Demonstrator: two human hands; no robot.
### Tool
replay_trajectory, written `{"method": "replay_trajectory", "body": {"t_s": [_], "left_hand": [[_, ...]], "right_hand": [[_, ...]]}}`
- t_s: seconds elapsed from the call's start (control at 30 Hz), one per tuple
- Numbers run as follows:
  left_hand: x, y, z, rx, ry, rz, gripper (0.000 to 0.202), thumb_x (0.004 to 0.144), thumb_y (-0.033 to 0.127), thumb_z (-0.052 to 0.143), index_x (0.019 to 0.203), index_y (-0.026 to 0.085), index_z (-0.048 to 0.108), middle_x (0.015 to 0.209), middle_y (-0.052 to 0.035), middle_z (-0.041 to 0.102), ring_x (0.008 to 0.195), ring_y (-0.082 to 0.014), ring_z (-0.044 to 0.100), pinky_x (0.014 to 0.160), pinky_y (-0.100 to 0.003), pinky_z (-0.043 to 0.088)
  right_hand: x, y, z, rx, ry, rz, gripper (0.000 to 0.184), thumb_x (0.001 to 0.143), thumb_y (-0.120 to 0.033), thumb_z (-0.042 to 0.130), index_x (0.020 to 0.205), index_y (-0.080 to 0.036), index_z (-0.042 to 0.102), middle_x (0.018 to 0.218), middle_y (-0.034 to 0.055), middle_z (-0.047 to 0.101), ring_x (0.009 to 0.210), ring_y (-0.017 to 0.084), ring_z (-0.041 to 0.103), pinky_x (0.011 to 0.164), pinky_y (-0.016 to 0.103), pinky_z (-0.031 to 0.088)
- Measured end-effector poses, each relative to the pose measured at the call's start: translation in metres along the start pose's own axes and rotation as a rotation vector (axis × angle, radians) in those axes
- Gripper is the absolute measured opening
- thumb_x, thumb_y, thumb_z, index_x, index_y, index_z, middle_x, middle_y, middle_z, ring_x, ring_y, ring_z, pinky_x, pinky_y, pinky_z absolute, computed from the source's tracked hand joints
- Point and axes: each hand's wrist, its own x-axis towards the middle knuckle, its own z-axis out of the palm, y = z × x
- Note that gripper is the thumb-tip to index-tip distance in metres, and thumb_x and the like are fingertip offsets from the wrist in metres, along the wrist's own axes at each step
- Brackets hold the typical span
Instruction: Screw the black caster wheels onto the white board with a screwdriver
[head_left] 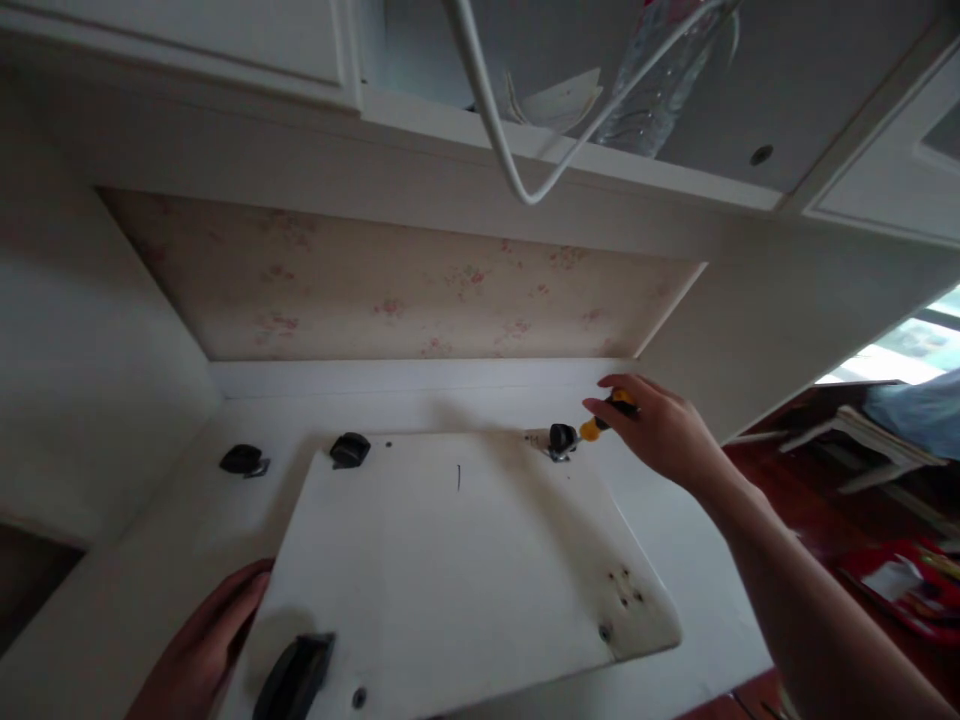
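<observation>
A white board (450, 560) lies on a white surface, with black casters at three of its corners. My right hand (660, 425) is closed around a screwdriver (591, 429) with a yellow and black handle. Its shaft points at the metal plate of the far right caster (562, 438). At the board's left edge, the fingers of my left hand (214, 630) curl against the side and grip it. The far left caster (350, 450) and the near left caster (296, 670) stand on the board. Bare screw holes (625, 588) mark its near right corner.
Another black caster (241, 459) lies on the white surface (172, 540), left of the board. An open shelf above holds a plastic bottle (652, 90), and a white cable (517, 185) hangs in front. At right are a red tray (900, 585) and a stool (862, 440).
</observation>
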Motion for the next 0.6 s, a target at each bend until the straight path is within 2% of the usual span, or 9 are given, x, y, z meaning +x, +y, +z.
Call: {"method": "replay_trajectory", "body": {"t_s": [0.1, 0.17, 0.27, 0.33, 0.37, 0.43, 0.5, 0.6], "left_hand": [[0.011, 0.023, -0.012, -0.250, 0.032, -0.218, 0.041, 0.083, 0.053, 0.049, 0.106, 0.025, 0.069, 0.109, -0.0067, 0.077, 0.099, -0.0291, 0.074, 0.080, -0.037, 0.063], [0.023, 0.031, -0.020, -0.209, 0.051, -0.219, 0.044, 0.079, 0.054, 0.054, 0.104, 0.021, 0.068, 0.102, -0.0084, 0.078, 0.086, -0.0279, 0.075, 0.076, -0.036, 0.062], [0.040, 0.029, -0.030, -0.048, 0.067, -0.124, 0.045, 0.080, 0.053, 0.053, 0.104, 0.018, 0.069, 0.102, -0.0102, 0.077, 0.083, -0.0267, 0.075, 0.080, -0.037, 0.059], [0.050, 0.021, -0.034, 0.046, 0.077, -0.046, 0.044, 0.084, 0.049, 0.049, 0.106, 0.016, 0.068, 0.106, -0.0116, 0.076, 0.087, -0.0262, 0.074, 0.084, -0.038, 0.058], [0.054, 0.016, -0.035, 0.088, 0.084, -0.012, 0.043, 0.087, 0.046, 0.046, 0.107, 0.015, 0.068, 0.108, -0.0127, 0.075, 0.088, -0.0260, 0.073, 0.087, -0.039, 0.057], [0.058, 0.007, -0.036, 0.144, 0.100, 0.032, 0.040, 0.090, 0.040, 0.043, 0.109, 0.014, 0.067, 0.111, -0.0145, 0.073, 0.092, -0.0259, 0.072, 0.091, -0.041, 0.055], [0.060, -0.001, -0.035, 0.161, 0.099, 0.063, 0.037, 0.092, 0.034, 0.042, 0.110, 0.014, 0.066, 0.113, -0.0149, 0.072, 0.096, -0.0253, 0.071, 0.094, -0.042, 0.053], [0.057, -0.008, -0.031, 0.155, 0.047, 0.155, 0.032, 0.091, 0.022, 0.043, 0.112, 0.017, 0.067, 0.116, -0.0119, 0.070, 0.102, -0.0224, 0.069, 0.097, -0.038, 0.052]], "right_hand": [[0.001, 0.003, 0.002, 0.108, -0.010, -0.032, 0.054, 0.094, -0.056, 0.046, 0.133, -0.019, 0.053, 0.124, 0.0178, 0.066, 0.105, 0.032, 0.067, 0.091, 0.049, 0.052], [0.001, 0.006, 0.003, 0.193, -0.083, -0.033, 0.053, 0.093, -0.053, 0.046, 0.137, -0.023, 0.048, 0.122, 0.0145, 0.068, 0.101, 0.030, 0.069, 0.088, 0.046, 0.053], [0.002, 0.013, 0.005, 0.020, -0.077, 0.025, 0.044, 0.090, -0.060, 0.048, 0.116, -0.027, 0.059, 0.094, 0.0102, 0.073, 0.080, 0.030, 0.069, 0.076, 0.045, 0.051], [0.004, 0.018, 0.007, -0.056, -0.039, 0.068, 0.044, 0.088, -0.062, 0.048, 0.111, -0.026, 0.058, 0.097, 0.0137, 0.071, 0.081, 0.032, 0.068, 0.075, 0.046, 0.050], [0.004, 0.021, 0.009, -0.006, -0.018, 0.073, 0.045, 0.087, -0.060, 0.050, 0.115, -0.026, 0.056, 0.105, 0.0170, 0.069, 0.087, 0.033, 0.068, 0.078, 0.046, 0.050], [0.006, 0.026, 0.011, 0.196, -0.071, 0.062, 0.042, 0.086, -0.053, 0.053, 0.121, -0.029, 0.052, 0.118, 0.0186, 0.066, 0.101, 0.032, 0.068, 0.084, 0.043, 0.051], [0.009, 0.028, 0.011, 0.299, -0.128, 0.053, 0.039, 0.084, -0.053, 0.055, 0.119, -0.036, 0.050, 0.112, 0.0143, 0.070, 0.098, 0.029, 0.070, 0.084, 0.042, 0.051], [0.013, 0.026, 0.012, 0.071, -0.108, 0.094, 0.032, 0.081, -0.061, 0.058, 0.101, -0.036, 0.053, 0.095, 0.0134, 0.071, 0.079, 0.030, 0.070, 0.076, 0.044, 0.050]]}}
